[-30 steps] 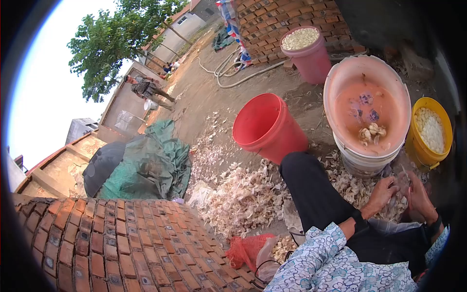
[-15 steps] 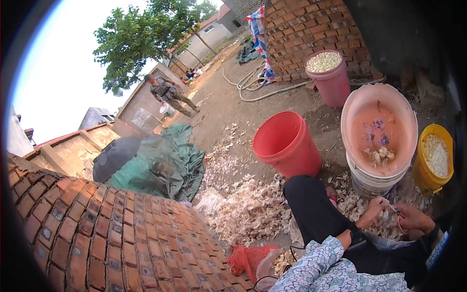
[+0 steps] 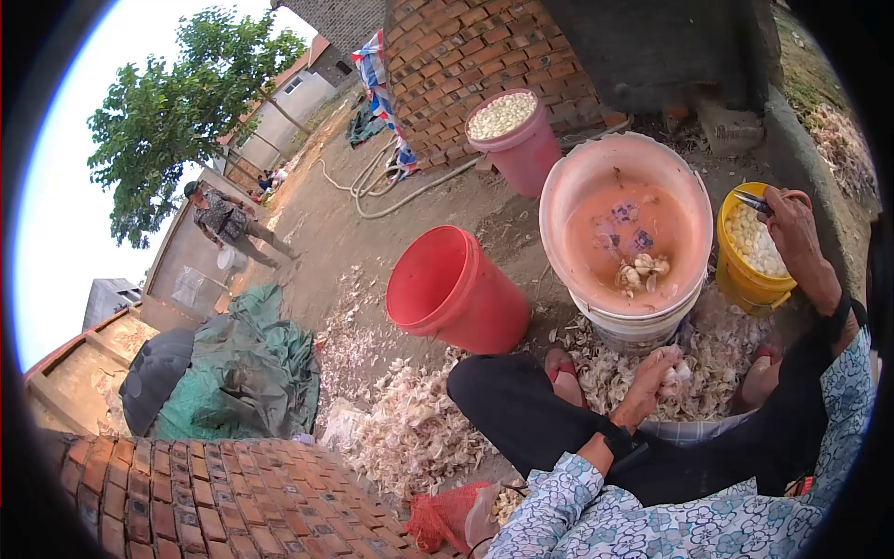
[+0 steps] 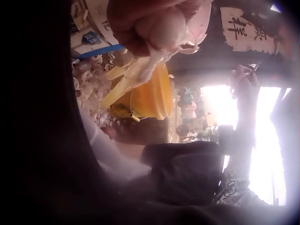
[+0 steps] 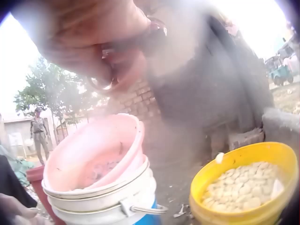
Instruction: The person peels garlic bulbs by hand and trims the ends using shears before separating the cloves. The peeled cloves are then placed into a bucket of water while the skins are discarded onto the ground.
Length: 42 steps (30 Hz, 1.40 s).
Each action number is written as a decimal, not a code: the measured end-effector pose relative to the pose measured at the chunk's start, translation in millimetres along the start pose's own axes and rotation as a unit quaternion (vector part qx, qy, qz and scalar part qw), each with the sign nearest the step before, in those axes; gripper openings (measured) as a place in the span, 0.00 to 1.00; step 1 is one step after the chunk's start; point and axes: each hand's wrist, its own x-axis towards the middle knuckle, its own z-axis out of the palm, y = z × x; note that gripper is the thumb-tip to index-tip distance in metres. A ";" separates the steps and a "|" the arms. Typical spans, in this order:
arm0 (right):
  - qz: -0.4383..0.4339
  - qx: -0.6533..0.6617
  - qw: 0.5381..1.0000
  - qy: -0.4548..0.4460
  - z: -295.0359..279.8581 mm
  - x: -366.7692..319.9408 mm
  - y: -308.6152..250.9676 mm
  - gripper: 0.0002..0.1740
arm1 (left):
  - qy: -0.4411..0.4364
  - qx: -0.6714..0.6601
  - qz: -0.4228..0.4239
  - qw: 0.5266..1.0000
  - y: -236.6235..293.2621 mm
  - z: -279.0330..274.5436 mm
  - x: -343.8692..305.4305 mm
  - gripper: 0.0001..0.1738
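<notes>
My left hand (image 3: pixel 649 384) grips a pale, partly peeled garlic bulb (image 4: pixel 164 30) low in front of the lap. Strips of garlic skin (image 4: pixel 126 82) trail from it in the left wrist view. Over the yellow bucket (image 3: pixel 745 291), my right hand (image 3: pixel 792 228) holds scissors (image 3: pixel 751 201), blades pointing left. Peeled garlic cloves (image 3: pixel 752 240) fill much of that bucket. One white clove (image 5: pixel 219 158) overlaps its rim in the right wrist view. Beside it, a pink basin (image 3: pixel 582 210) rests on a white bucket (image 3: pixel 633 331) and holds a few garlic bulbs (image 3: pixel 643 270).
A red bucket (image 3: pixel 494 303) stands left of the basin. Farther back is a pink bucket (image 3: pixel 521 163) heaped with cloves. Garlic skins (image 3: pixel 419 419) cover the ground around the feet. A brick wall (image 3: pixel 205 494) runs along the left; a person (image 3: pixel 233 224) stands in the yard.
My right hand has left its place beside the left hand and moved over the yellow bucket with the scissors. The left hand keeps the garlic near the lap. The head view has shifted.
</notes>
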 end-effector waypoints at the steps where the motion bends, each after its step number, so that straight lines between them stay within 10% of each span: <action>1: 0.075 0.136 0.987 -0.030 9.2 -9.3 -10.1 0.12 | 0.005 -0.002 0.000 1.000 -1.6 -1.8 -1.2 0.10; 4: 0.231 0.425 0.832 -0.272 -4.9 -34.6 -89.6 0.08 | -0.083 -0.118 0.030 0.989 -5.7 -16.4 14.3 0.10; 6: 0.097 0.508 0.831 -0.205 74.2 -111.4 -90.0 0.09 | -0.050 -0.109 0.073 0.990 12.9 1.7 8.0 0.09; 7: 0.226 0.620 0.677 -0.326 50.7 -102.9 -114.3 0.10 | -0.068 -0.036 0.136 0.988 5.5 -9.8 22.7 0.09; 8: 0.230 0.597 0.693 -0.332 44.3 -104.3 -127.4 0.13 | -0.040 -0.128 0.089 0.987 14.7 0.6 12.6 0.09; 9: 0.166 0.463 0.823 -0.284 61.0 -118.9 -132.8 0.13 | -0.040 -0.144 0.093 0.984 15.4 4.4 13.6 0.09; 11: 0.272 0.444 0.773 -0.363 43.8 -103.9 -142.6 0.14 | 0.033 -0.155 0.061 0.985 22.2 15.0 16.3 0.08; 12: 0.226 0.414 0.828 -0.304 57.9 -112.7 -139.7 0.15 | -0.089 -0.159 0.088 0.979 12.6 -2.8 25.6 0.08; 16: 0.093 0.357 0.919 -0.135 68.1 -126.3 -141.2 0.19 | -0.104 -0.168 0.041 0.979 10.8 -4.4 20.8 0.15; 22: 0.314 0.529 0.749 -0.246 52.7 -119.5 -138.6 0.17 | -0.027 -0.207 0.031 0.977 4.8 0.7 23.4 0.22; 26: 0.382 0.654 0.610 -0.231 81.3 -132.9 -123.9 0.11 | -0.145 -0.198 0.013 0.969 4.7 0.9 21.3 0.26; 31: 0.447 0.578 0.643 -0.230 71.9 -127.5 -120.2 0.13 | -0.117 -0.015 0.115 0.986 -4.3 15.6 20.7 0.23; 33: 0.402 0.503 0.737 -0.206 72.7 -121.5 -124.1 0.12 | -0.008 0.042 0.234 0.971 -1.1 33.7 5.3 0.19; 35: 0.348 0.514 0.760 -0.190 74.4 -134.6 -116.9 0.07 | -0.099 0.124 0.266 0.951 -11.7 3.4 24.1 0.09; 37: 0.358 0.499 0.749 -0.249 64.5 -129.9 -126.7 0.08 | -0.141 -0.081 0.149 0.975 -23.8 -10.6 52.9 0.07; 42: 0.290 0.430 0.829 -0.209 79.2 -148.1 -129.3 0.16 | -0.039 -0.011 0.139 0.989 -16.3 16.5 33.9 0.13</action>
